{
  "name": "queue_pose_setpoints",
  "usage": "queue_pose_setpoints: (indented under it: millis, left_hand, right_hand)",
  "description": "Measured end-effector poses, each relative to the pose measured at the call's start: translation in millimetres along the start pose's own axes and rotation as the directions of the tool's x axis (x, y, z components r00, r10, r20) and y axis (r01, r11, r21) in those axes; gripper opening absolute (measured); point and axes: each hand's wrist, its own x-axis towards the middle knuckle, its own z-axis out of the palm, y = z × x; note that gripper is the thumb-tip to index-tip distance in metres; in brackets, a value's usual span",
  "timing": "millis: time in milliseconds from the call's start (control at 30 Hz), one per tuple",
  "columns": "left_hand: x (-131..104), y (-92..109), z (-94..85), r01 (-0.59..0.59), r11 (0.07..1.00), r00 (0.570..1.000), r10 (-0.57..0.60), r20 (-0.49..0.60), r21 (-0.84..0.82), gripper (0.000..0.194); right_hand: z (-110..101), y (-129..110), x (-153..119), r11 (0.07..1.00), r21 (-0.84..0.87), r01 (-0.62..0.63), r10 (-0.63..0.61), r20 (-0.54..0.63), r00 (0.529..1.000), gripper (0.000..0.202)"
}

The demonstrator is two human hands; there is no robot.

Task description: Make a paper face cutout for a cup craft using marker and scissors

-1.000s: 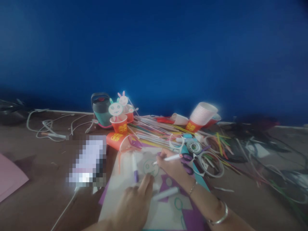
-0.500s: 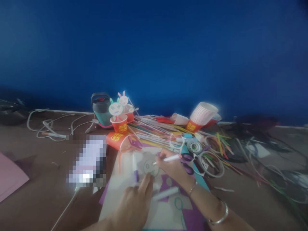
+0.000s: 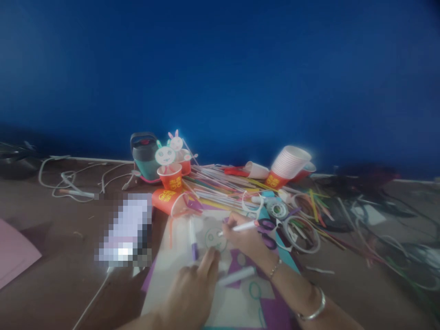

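Note:
My right hand (image 3: 242, 231) is closed around a white marker (image 3: 245, 226), its tip touching a small round paper face (image 3: 213, 237) with a green outline, eyes and mouth. At the lower edge of that face, the fingers of my left hand (image 3: 194, 284) are together and press it down. Under both hands lies a white paper sheet (image 3: 161, 284) over purple paper. A purple-capped marker (image 3: 193, 240) rests left of the face. Another white marker (image 3: 236, 277) lies between my hands, near a green drawn circle (image 3: 255, 290).
Behind the sheet are a tipped red paper cup (image 3: 168, 202), a cup (image 3: 171, 177) with a rabbit face, a cup stack (image 3: 290, 162) and many thin sticks (image 3: 220, 183). Scissors (image 3: 268, 232) and tape (image 3: 277, 209) sit right. A blurred phone (image 3: 127, 227) lies left.
Very little differs. The rear end of the marker in my right hand has dipped slightly; my left hand stays where it was on the paper face.

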Motion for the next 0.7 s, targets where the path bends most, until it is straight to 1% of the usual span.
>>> queue_pose_setpoints:
  millis: [100, 167, 233, 300, 400, 533, 700]
  left_hand:
    - [-0.1, 0.0, 2.8, -0.007, 1.0, 1.0, 0.007, -0.016, 0.002, 0.05]
    - [-0.2, -0.1, 3.1, -0.008, 1.0, 0.999, 0.009, -0.032, 0.009, 0.051]
    - [0.0, -0.3, 2.0, -0.007, 1.0, 0.999, 0.008, -0.034, 0.012, 0.053]
    - [0.3, -0.5, 0.6, 0.0, 1.0, 1.0, 0.0, -0.011, 0.002, 0.054]
    - [0.6, -0.6, -0.4, 0.013, 1.0, 1.0, -0.013, 0.012, -0.008, 0.054]
    - [0.8, -0.7, 0.5, 0.01, 1.0, 1.0, -0.01, 0.003, -0.026, 0.054]
    - [0.4, -0.9, 1.9, 0.019, 0.999, 1.0, -0.019, 0.0, -0.036, 0.053]
  right_hand:
    - [0.2, -1.4, 0.2, 1.0, 0.017, -0.02, 0.02, -0.009, 1.0, 0.021]
    - [0.3, -2.9, 0.6, 0.997, 0.053, -0.063, 0.063, -0.008, 0.998, 0.021]
    - [0.5, -3.6, 1.5, 0.983, 0.128, -0.129, 0.131, -0.006, 0.991, 0.022]
    - [0.7, -3.5, 2.5, 0.957, 0.223, -0.184, 0.192, -0.014, 0.981, 0.022]
    - [0.7, -3.0, 3.6, 0.931, 0.301, -0.208, 0.224, -0.018, 0.975, 0.022]
    - [0.1, -3.6, 3.3, 0.93, 0.306, -0.204, 0.218, -0.01, 0.976, 0.022]
    - [0.3, -4.8, 1.9, 0.959, 0.217, -0.182, 0.192, -0.029, 0.981, 0.023]
